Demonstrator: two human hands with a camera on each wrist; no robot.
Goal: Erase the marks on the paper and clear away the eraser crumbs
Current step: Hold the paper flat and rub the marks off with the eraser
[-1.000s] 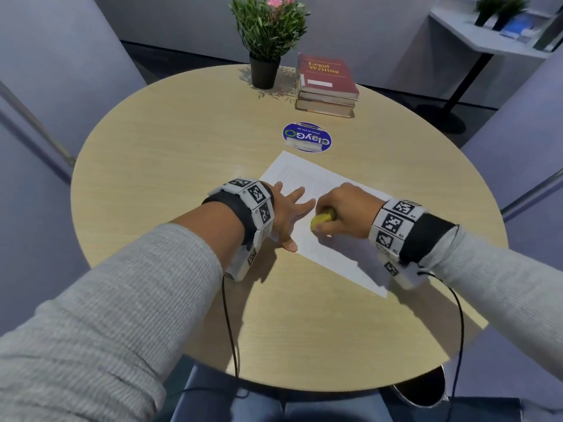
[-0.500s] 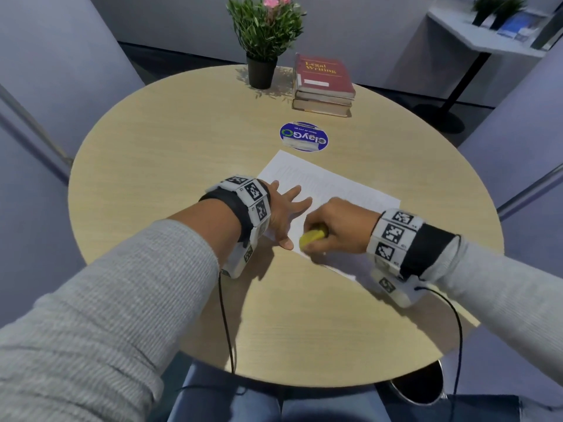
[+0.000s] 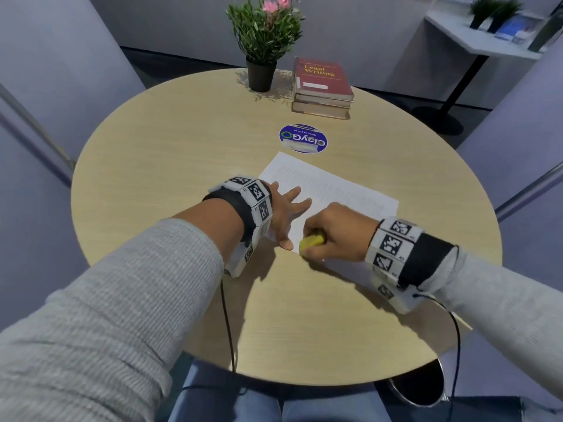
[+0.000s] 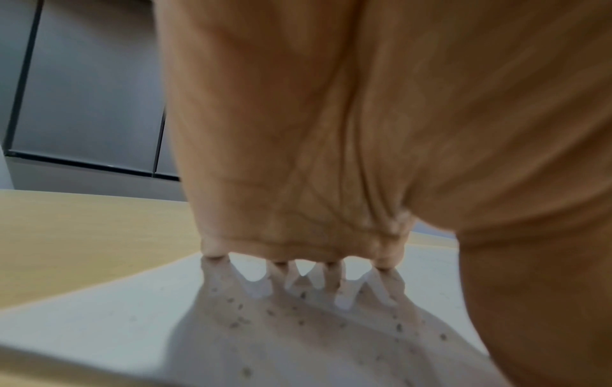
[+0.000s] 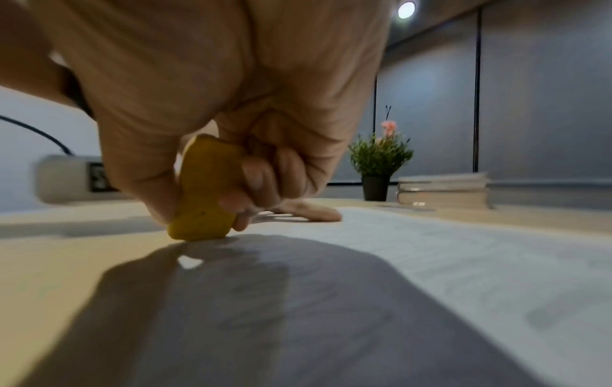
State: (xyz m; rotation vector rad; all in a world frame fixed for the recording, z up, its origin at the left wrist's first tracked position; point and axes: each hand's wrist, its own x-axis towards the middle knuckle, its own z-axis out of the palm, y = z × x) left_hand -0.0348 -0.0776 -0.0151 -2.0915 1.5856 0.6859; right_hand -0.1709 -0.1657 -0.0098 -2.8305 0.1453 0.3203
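Near edge of the round wooden table (image 3: 182, 147): grey sleeves come in from both sides, marker bands on both wrists.

Right hand (image 3: 338, 233) grips the yellow eraser (image 3: 311, 241). Right wrist view: thumb on one broad face, curled fingers (image 5: 261, 180) on the other, eraser (image 5: 205, 193) clamped between them. Its lower end protrudes below the fingertips and presses on the paper (image 3: 332, 190) at the near left edge of the sheet, just where paper meets bare table.

Left hand (image 3: 286, 211) just beside the eraser, to its left. Fingers straight and spread apart, palm down, flat on the left part of the sheet; thumb tip close to the eraser, contact not discernible. Left wrist view: four fingertips (image 4: 331, 264) touch the paper (image 4: 99, 314), with small dark eraser crumbs (image 4: 237, 324) scattered on the sheet under the palm.

Faint rows of grey marks cross the sheet beyond both hands.

Farther back: round blue sticker (image 3: 303, 138), then a stack of books (image 3: 323, 86) with a red cover on top, and a potted plant (image 3: 265, 35) with pink flowers left of the books
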